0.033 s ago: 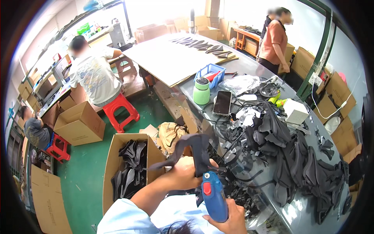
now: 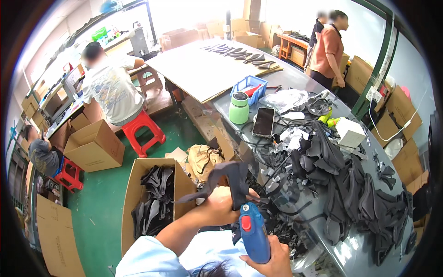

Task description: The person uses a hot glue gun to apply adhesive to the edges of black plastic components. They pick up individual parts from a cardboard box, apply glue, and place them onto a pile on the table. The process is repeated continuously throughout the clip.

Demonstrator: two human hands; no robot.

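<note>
My left hand (image 2: 220,203) is closed around a dark grey, curved padded fabric piece (image 2: 237,184), holding it up above my lap. One narrow end of the piece sticks out to the left. In my right hand (image 2: 276,258) is a blue handheld tool (image 2: 254,237) with a red button, gripped by its lower end. The tool's head points up and touches or nearly touches the fabric piece; its working tip is hidden. Left of my left arm, an open cardboard box (image 2: 184,182) holds several similar dark pieces (image 2: 157,198).
At right, a metal-topped table (image 2: 300,231) carries heaped dark pieces (image 2: 360,198), a phone (image 2: 263,122), a green bottle (image 2: 238,108), a blue basket (image 2: 256,83) and a white box (image 2: 350,132). Two people (image 2: 325,51) stand behind; others sit on red stools (image 2: 140,131) at left.
The fabric piece and my left hand have dipped very slightly. At the back, the person in the orange top has shifted a little to the right.
</note>
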